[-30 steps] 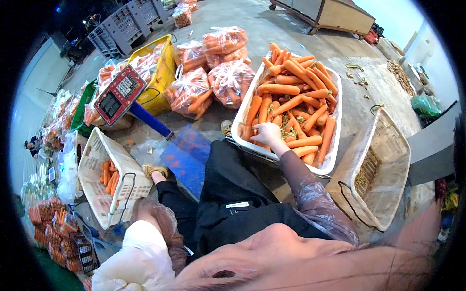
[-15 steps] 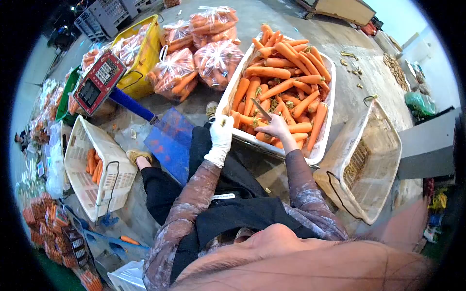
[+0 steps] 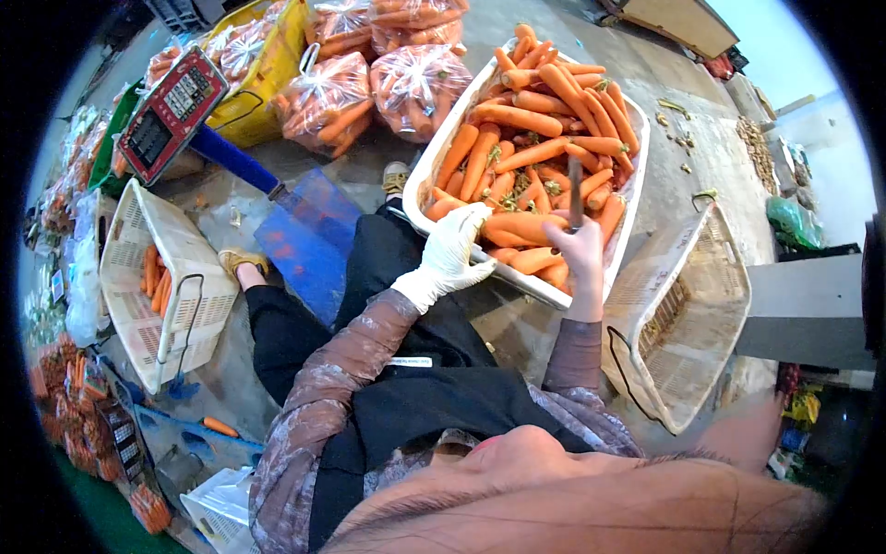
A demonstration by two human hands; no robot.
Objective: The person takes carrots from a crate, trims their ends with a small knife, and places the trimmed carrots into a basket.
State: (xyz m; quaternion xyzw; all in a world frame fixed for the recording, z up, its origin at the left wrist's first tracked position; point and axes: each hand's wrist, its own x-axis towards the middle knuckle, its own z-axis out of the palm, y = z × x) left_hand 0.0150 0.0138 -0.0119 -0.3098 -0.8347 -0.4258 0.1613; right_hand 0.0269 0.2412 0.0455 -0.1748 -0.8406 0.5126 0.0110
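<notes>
**Carrot lies crosswise between your gloved left hand and the knife in your right**

Your gloved left hand [image 3: 448,254] is at the near side of the white tub [image 3: 535,289], its fingers curled at the left end of a thick carrot [image 3: 521,227] on top of the heap. Those fingers touch the carrot or sit right against it; whether they grip it, you cannot tell from this view. Your thumb stands apart from them, nearer your lap. The carrot's long axis runs left to right, roughly along the near rim, and its right end comes up just beside your bare right hand [image 3: 583,257]. Your left hand is the nearer one to its left end.

Your right fingers are closed around a knife [image 3: 576,189], whose blade points to the far side, over the carrots and roughly square across the carrot's line.

The near rim passes close below both hands, and other carrots [image 3: 540,175] pile up on the far side, higher than the rim, so the freer room is above the heap and back toward your lap. Right of the tub, a tilted crate [image 3: 637,309] leaves only a narrow gap; to the left, the blue scale platform [image 3: 309,249] lies low on the floor.
</notes>
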